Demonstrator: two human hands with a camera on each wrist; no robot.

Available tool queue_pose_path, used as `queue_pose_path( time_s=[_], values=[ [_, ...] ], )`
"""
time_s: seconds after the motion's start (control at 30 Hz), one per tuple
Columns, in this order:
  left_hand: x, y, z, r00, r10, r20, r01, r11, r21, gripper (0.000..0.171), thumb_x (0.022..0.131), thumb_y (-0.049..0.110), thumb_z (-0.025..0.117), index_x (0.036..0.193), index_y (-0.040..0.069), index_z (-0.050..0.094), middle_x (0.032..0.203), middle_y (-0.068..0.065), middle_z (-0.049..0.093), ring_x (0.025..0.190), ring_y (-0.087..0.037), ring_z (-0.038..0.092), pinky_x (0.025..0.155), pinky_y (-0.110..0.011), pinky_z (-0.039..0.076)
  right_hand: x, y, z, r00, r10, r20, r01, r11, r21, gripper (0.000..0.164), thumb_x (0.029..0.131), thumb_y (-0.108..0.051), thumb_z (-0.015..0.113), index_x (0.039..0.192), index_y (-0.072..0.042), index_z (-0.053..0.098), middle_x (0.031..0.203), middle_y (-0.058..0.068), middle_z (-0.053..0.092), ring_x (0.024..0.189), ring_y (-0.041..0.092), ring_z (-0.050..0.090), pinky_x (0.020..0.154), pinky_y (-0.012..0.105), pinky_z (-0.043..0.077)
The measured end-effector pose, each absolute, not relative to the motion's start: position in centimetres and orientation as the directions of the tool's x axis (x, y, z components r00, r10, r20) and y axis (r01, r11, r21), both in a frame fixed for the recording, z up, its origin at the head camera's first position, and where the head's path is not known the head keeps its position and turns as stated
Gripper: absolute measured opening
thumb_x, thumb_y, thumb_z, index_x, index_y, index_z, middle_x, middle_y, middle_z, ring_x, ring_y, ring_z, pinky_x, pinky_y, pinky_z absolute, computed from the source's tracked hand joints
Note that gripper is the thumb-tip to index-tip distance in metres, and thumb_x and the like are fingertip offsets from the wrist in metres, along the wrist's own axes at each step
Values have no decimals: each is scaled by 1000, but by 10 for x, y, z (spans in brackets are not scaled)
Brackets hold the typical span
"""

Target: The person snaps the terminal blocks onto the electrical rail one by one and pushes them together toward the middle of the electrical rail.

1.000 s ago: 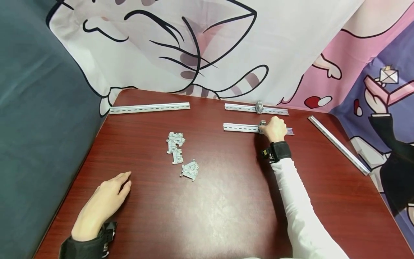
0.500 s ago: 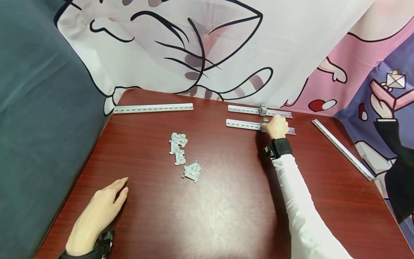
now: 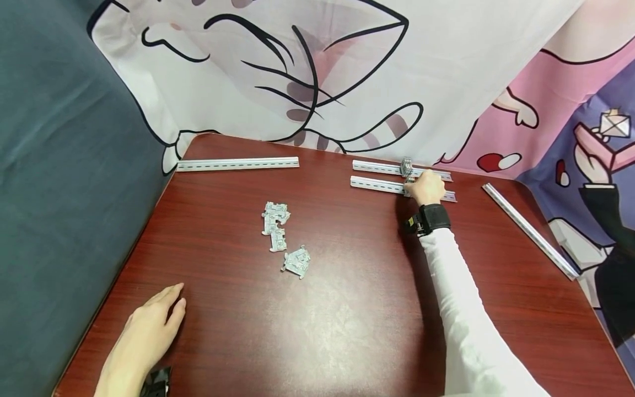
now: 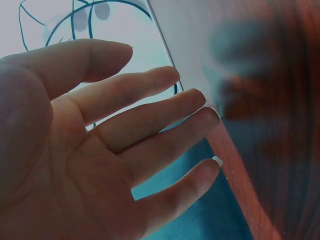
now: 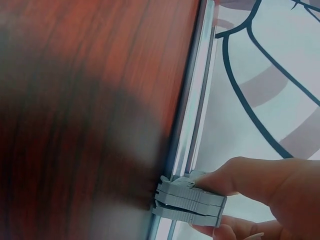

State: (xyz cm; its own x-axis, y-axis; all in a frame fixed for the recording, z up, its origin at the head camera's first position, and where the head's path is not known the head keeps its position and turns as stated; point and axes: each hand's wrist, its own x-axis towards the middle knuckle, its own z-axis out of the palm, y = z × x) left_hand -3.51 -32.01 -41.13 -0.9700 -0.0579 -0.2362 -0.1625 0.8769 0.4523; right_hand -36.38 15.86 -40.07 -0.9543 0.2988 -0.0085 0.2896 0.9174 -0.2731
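Note:
My right hand [image 3: 428,188] pinches a small stack of grey terminal blocks [image 5: 190,202] between thumb and fingers. These blocks sit across a slotted metal DIN rail [image 3: 377,184], whose right part is partly covered by the hand. Just behind it lies a second DIN rail [image 3: 377,166] with its own grey terminal blocks [image 3: 407,166]. At the table's lower left, my left hand [image 3: 141,333] holds nothing; in the left wrist view its fingers [image 4: 150,120] are spread and nearly straight, palm showing.
Several loose grey terminal blocks [image 3: 275,225] lie flat left of centre, with another block [image 3: 297,261] nearer me. A bare rail [image 3: 238,164] runs along the back left edge, and another rail [image 3: 531,230] lies slanted at right. A printed cloth [image 3: 223,82] hangs behind the table.
The gripped rail and its blocks have slid away from me, closer to the rear rail, with my right hand. My left hand has drawn back toward the lower left.

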Motion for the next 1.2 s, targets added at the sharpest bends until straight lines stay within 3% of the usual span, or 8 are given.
queue_pose_path(
  time_s=[0.13, 0.4, 0.6, 0.77, 0.93, 1.1, 1.2],
  values=[
    [-39, -323, -413, -976, -36, -214, -131, 883, 451, 46, 100, 16, 45, 137, -12, 44, 137, -37, 44, 127, -54, 41, 99, -64, 35, -362, 165, -401, -944, 329, -10, 318, 905, -282, 32, 79, -33, 69, 76, -4, 55, 103, 27, 67, 100, 44, 62, 79, 55, 52],
    [-39, -342, -418, -973, -21, -231, -120, 899, 422, 47, 101, 18, 43, 136, -14, 44, 137, -39, 42, 126, -55, 40, 98, -66, 35, -358, 165, -404, -959, 258, 119, 192, 896, -400, 47, 86, -45, 65, 60, -7, 56, 76, 17, 64, 80, 40, 65, 64, 53, 50],
    [-34, -354, -423, -959, -51, -278, -165, 900, 403, 50, 103, 22, 38, 137, -15, 40, 138, -41, 38, 126, -56, 37, 97, -67, 33, -370, 195, -401, -931, 324, 167, 229, 876, -425, 43, 93, -40, 51, 86, -1, 66, 99, 26, 68, 94, 45, 64, 77, 57, 50],
    [-32, -365, -429, -949, -62, -308, -186, 902, 390, 54, 104, 26, 34, 139, -15, 37, 139, -42, 35, 127, -57, 34, 97, -68, 32, -376, 234, -408, -921, 341, 187, 250, 887, -387, 47, 95, -34, 46, 106, 10, 59, 118, 38, 54, 113, 52, 49, 92, 58, 42],
    [-28, -372, -433, -922, -81, -380, -228, 904, 361, 57, 104, 29, 31, 140, -16, 34, 142, -42, 29, 129, -58, 29, 96, -72, 30, -369, 261, -419, -926, 372, 58, 342, 895, -287, 63, 96, -36, 42, 128, 18, 41, 132, 40, 37, 123, 53, 36, 102, 59, 34],
    [-22, -379, -437, -916, -92, -392, -235, 912, 336, 55, 104, 26, 34, 137, -17, 36, 141, -42, 28, 128, -58, 30, 97, -71, 30, -366, 279, -435, -907, 384, -171, 418, 870, -261, 75, 97, -43, 40, 146, 10, 21, 148, 40, 15, 140, 53, 14, 112, 65, 15],
    [-22, -381, -439, -912, -91, -400, -241, 908, 342, 57, 104, 29, 32, 138, -16, 35, 143, -41, 27, 130, -58, 28, 98, -71, 29, -373, 295, -445, -875, 396, -279, 462, 854, -239, 83, 96, -48, 39, 151, 6, 7, 152, 41, 2, 144, 53, -1, 111, 70, 4]
  ],
)
